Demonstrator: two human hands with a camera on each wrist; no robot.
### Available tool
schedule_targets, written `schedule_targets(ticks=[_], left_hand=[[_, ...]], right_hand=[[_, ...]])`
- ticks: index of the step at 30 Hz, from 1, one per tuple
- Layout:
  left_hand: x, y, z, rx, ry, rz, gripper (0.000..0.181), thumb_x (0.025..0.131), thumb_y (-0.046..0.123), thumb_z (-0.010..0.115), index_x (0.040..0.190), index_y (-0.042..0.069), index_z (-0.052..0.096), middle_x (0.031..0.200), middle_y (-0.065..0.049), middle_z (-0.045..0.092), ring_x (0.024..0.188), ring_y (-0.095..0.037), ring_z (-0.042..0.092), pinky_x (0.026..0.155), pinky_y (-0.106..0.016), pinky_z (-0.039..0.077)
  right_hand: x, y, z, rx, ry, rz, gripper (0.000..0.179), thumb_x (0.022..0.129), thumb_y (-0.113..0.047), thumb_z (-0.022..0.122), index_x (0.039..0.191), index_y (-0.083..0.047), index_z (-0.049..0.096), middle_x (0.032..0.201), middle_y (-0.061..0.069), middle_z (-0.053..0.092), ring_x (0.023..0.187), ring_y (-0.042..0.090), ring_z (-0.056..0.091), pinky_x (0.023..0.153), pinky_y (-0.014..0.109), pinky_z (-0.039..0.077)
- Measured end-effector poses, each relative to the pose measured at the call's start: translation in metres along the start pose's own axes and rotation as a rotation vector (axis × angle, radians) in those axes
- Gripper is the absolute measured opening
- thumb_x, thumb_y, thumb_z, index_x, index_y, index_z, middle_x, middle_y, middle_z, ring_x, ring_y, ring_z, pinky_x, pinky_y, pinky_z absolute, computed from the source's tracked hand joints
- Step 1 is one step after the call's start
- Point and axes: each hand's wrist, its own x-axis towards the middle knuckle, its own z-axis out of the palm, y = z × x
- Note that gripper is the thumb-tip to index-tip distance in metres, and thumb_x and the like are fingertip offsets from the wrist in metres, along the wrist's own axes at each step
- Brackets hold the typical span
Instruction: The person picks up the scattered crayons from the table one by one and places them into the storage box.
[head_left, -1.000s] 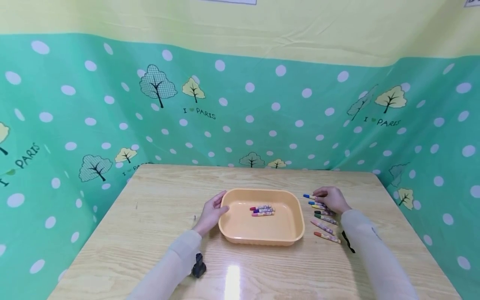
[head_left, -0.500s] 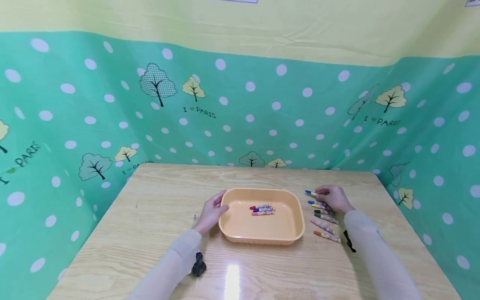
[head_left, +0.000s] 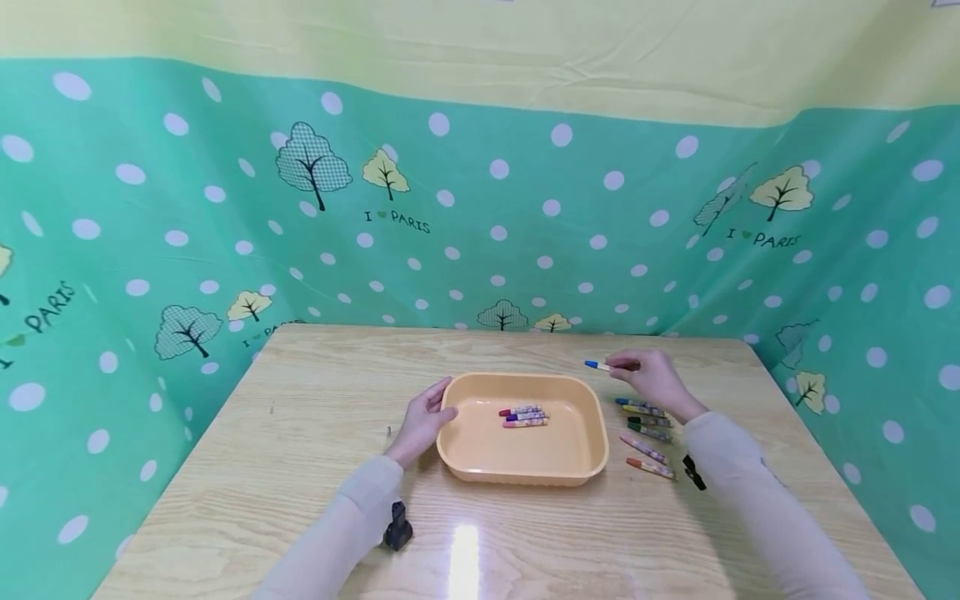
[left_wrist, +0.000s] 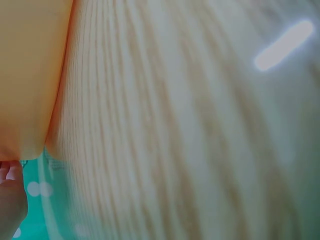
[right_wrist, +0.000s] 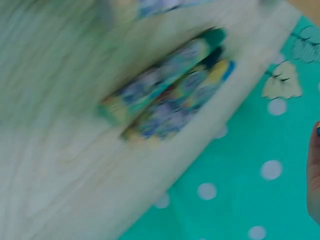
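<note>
In the head view, my left hand [head_left: 422, 421] grips the left rim of a peach plastic tray [head_left: 480, 458], thumb over the inside and fingers outside. Three crayons [head_left: 526, 422], with red, purple and pink tips, lie side by side in the tray. Beyond its back right corner, my right hand [head_left: 654, 385] pinches a blue-tipped crayon [head_left: 597, 365], which points left. Below that hand, several crayons [head_left: 649, 468] lie in a loose column on the table. The right wrist view shows some of them blurred, a green crayon [right_wrist: 165, 75] foremost, with my hand at the right edge.
The wooden table [head_left: 322, 392] is backed by a green dotted curtain [head_left: 420, 275]. Black wrist-mounted devices show at both sleeves, the left one [head_left: 398, 527] near the table's front. A bright light reflection lies in front of the tray.
My right hand has picked the blue-tipped crayon from the back of the column and carried it back and left. The left hand and the tray have stayed in place.
</note>
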Motion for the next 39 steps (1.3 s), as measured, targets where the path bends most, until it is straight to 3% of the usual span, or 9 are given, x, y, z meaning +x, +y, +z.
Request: schedule_targets(ticks=[5, 9, 15, 20, 25, 31, 35, 39], left_hand=[[0.001, 0.000, 0.000, 0.001, -0.001, -0.006, 0.059, 0.084, -0.004, 0.055, 0.139, 0.005, 0.036, 0.141, -0.020, 0.039, 0.126, -0.033, 0.042, 0.099, -0.032, 0.044], [0.002, 0.001, 0.000, 0.008, 0.003, -0.008, 0.059, 0.084, -0.004, 0.055, 0.139, 0.006, 0.037, 0.141, -0.019, 0.039, 0.126, -0.032, 0.043, 0.099, -0.031, 0.045], [0.001, 0.002, 0.001, 0.006, 0.007, -0.011, 0.059, 0.084, -0.004, 0.055, 0.139, 0.005, 0.036, 0.141, -0.021, 0.039, 0.126, -0.034, 0.043, 0.099, -0.032, 0.045], [0.000, 0.000, 0.002, -0.008, 0.002, -0.020, 0.059, 0.085, -0.004, 0.054, 0.140, 0.005, 0.035, 0.141, -0.022, 0.037, 0.126, -0.036, 0.043, 0.099, -0.033, 0.045], [0.000, 0.003, 0.001, -0.011, -0.017, -0.029, 0.060, 0.085, -0.004, 0.055, 0.140, 0.004, 0.033, 0.142, -0.023, 0.036, 0.126, -0.036, 0.041, 0.100, -0.033, 0.045], [-0.014, 0.025, 0.002, 0.005, -0.036, -0.032, 0.059, 0.085, -0.005, 0.053, 0.140, -0.002, 0.031, 0.142, -0.025, 0.034, 0.127, -0.039, 0.039, 0.101, -0.036, 0.043], [-0.016, 0.028, 0.004, 0.005, -0.035, -0.032, 0.059, 0.085, -0.005, 0.054, 0.140, -0.001, 0.032, 0.142, -0.025, 0.034, 0.128, -0.038, 0.038, 0.102, -0.035, 0.042], [-0.016, 0.027, 0.003, -0.006, -0.028, -0.039, 0.060, 0.085, -0.005, 0.054, 0.140, 0.000, 0.032, 0.142, -0.024, 0.034, 0.129, -0.038, 0.038, 0.102, -0.035, 0.042]], right_hand=[[-0.002, -0.022, 0.004, 0.032, 0.016, -0.041, 0.023, 0.085, -0.011, 0.064, 0.106, -0.003, 0.068, 0.103, 0.014, 0.068, 0.090, 0.026, 0.065, 0.070, 0.030, 0.059], [0.000, -0.037, 0.014, 0.108, 0.004, -0.014, 0.023, 0.084, -0.011, 0.065, 0.105, -0.003, 0.068, 0.104, 0.013, 0.068, 0.090, 0.024, 0.065, 0.072, 0.028, 0.059], [0.003, -0.047, 0.037, 0.180, -0.036, 0.010, 0.021, 0.081, -0.007, 0.067, 0.102, -0.004, 0.069, 0.102, 0.013, 0.068, 0.087, 0.021, 0.065, 0.068, 0.020, 0.058], [0.004, -0.055, 0.052, 0.240, -0.058, 0.009, 0.023, 0.078, -0.002, 0.068, 0.101, -0.002, 0.068, 0.101, 0.014, 0.068, 0.088, 0.023, 0.065, 0.071, 0.022, 0.058], [0.006, -0.061, 0.071, 0.226, -0.090, 0.022, 0.021, 0.079, -0.004, 0.068, 0.100, -0.007, 0.070, 0.099, 0.010, 0.069, 0.087, 0.019, 0.065, 0.073, 0.024, 0.058], [0.009, -0.065, 0.102, 0.204, -0.141, 0.105, 0.018, 0.080, -0.007, 0.067, 0.097, -0.014, 0.072, 0.097, 0.001, 0.070, 0.091, 0.014, 0.063, 0.081, 0.028, 0.057], [0.010, -0.065, 0.113, 0.170, -0.152, 0.132, 0.018, 0.081, -0.007, 0.067, 0.096, -0.014, 0.073, 0.097, 0.001, 0.070, 0.091, 0.013, 0.063, 0.081, 0.030, 0.057], [0.011, -0.062, 0.116, 0.123, -0.137, 0.089, 0.018, 0.081, -0.004, 0.066, 0.095, -0.013, 0.073, 0.097, 0.002, 0.070, 0.089, 0.013, 0.064, 0.078, 0.028, 0.058]])
